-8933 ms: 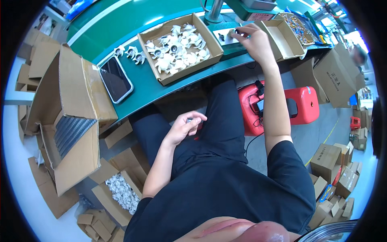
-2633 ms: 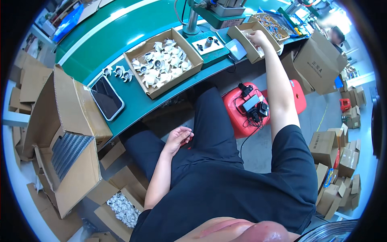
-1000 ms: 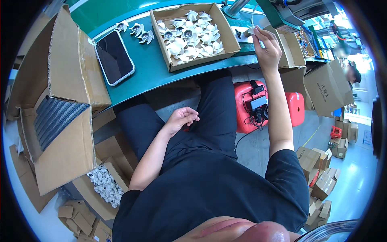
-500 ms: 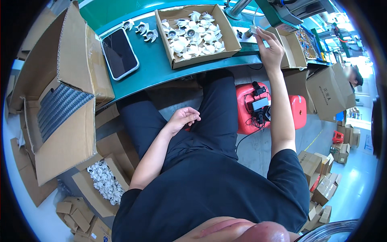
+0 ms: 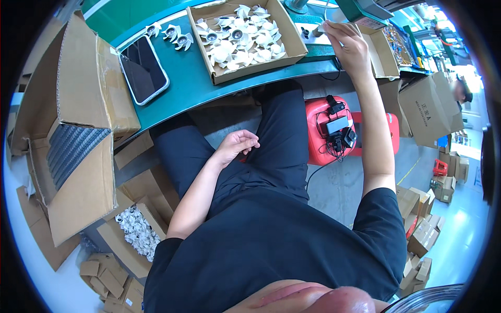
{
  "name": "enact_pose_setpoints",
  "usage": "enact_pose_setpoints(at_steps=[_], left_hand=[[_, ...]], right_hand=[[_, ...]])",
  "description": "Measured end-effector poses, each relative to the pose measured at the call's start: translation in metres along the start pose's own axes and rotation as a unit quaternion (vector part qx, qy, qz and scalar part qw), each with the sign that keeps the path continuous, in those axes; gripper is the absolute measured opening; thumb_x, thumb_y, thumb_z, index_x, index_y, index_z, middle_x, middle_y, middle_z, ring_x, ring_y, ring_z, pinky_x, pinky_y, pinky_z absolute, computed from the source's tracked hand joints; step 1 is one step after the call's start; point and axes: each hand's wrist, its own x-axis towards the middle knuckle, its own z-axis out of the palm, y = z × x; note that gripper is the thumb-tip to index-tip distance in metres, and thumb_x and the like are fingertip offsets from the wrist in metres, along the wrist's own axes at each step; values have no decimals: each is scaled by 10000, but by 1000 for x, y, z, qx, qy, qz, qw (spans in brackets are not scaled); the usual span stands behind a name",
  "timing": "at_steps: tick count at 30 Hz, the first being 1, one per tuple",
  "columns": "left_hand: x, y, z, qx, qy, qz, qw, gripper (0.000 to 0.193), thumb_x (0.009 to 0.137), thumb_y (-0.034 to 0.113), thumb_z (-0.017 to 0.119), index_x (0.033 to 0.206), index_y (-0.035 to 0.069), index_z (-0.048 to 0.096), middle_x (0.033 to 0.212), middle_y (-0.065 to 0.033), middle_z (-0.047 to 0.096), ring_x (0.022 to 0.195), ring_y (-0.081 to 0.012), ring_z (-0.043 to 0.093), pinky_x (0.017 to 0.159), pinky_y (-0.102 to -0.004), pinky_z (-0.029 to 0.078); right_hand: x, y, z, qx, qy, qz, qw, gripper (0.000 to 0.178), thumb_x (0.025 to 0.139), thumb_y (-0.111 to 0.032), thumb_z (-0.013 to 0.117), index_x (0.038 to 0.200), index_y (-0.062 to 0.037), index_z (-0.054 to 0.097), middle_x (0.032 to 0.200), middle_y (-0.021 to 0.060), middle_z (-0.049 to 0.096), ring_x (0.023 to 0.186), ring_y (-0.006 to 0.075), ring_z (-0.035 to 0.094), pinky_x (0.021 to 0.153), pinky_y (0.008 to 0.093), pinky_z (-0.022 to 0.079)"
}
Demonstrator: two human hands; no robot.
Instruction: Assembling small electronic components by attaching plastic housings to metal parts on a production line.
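My right hand (image 5: 350, 49) reaches over the far bench edge at the right, beside a small fixture with a grey post (image 5: 317, 32). Its thumb and fingers are pinched together around a white fan impeller, of which only a pale sliver shows at the fingertips. Above my lap rests my left hand (image 5: 232, 147), its fingers curled against the thumb, nothing visible in them. Between the hands and the back of the bench stands a shallow cardboard box (image 5: 253, 71) holding many white impellers (image 5: 237, 51) with dark hubs. Several loose impellers (image 5: 182, 40) lie left of this box.
A phone (image 5: 144, 70) lies on the green bench (image 5: 193, 99). At left stands a large open carton (image 5: 83, 172) with grey stacked parts; below it, another box holds white impellers (image 5: 136, 232). A red stool (image 5: 319, 148) carries cables and small devices. More cartons (image 5: 430, 112) stand at right.
The whole view has shifted slightly, so the bench sits higher and further left. My right hand has moved a little right relative to the fixture; my left hand stays above my lap.
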Motion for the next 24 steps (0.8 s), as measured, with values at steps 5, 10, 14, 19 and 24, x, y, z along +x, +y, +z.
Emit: enact_pose_setpoints(at_steps=[5, 10, 14, 19, 24], left_hand=[[2, -1, 0, -5, -2, 8, 1000, 192, 958, 190, 707, 1086, 50, 677, 978, -61, 727, 771, -70, 595, 709, -208, 478], [-7, -4, -4, -10, 7, 13, 1000, 224, 954, 214, 716, 1093, 43, 676, 976, -66, 732, 774, -63, 600, 709, -207, 488], [-8, -3, -7, -12, 13, 11, 1000, 224, 953, 211, 717, 1093, 41, 675, 974, -70, 731, 770, -63, 600, 702, -203, 484], [-9, 3, -7, -11, 37, 17, 999, 180, 968, 188, 694, 1082, 51, 670, 979, -71, 721, 756, -76, 600, 706, -207, 483], [-8, 3, -11, -31, 32, 42, 998, 189, 974, 185, 685, 1102, 51, 652, 976, -68, 714, 746, -71, 591, 704, -199, 482]], right_hand=[[-3, -10, -1, -60, 18, -1, 998, 215, 853, -96, 753, 1067, -85, 761, 1073, 75, 744, 1016, 253, 699, 885, 351, 572], [-13, -3, -7, 25, 84, 106, 991, 203, 889, -109, 710, 1081, -60, 752, 1040, 73, 752, 948, 196, 719, 843, 307, 574], [-34, 58, 16, 295, 126, 363, 875, 215, 930, -132, 654, 1093, -18, 734, 1016, 85, 750, 883, 151, 714, 805, 274, 561], [-10, 60, 52, 176, 13, 436, 883, 244, 971, -161, 595, 1045, 43, 705, 970, 104, 742, 849, 151, 697, 800, 268, 545], [-24, 64, 57, 269, 35, 454, 849, 273, 981, -200, 602, 1091, 31, 694, 979, 102, 731, 872, 149, 691, 817, 293, 546]])
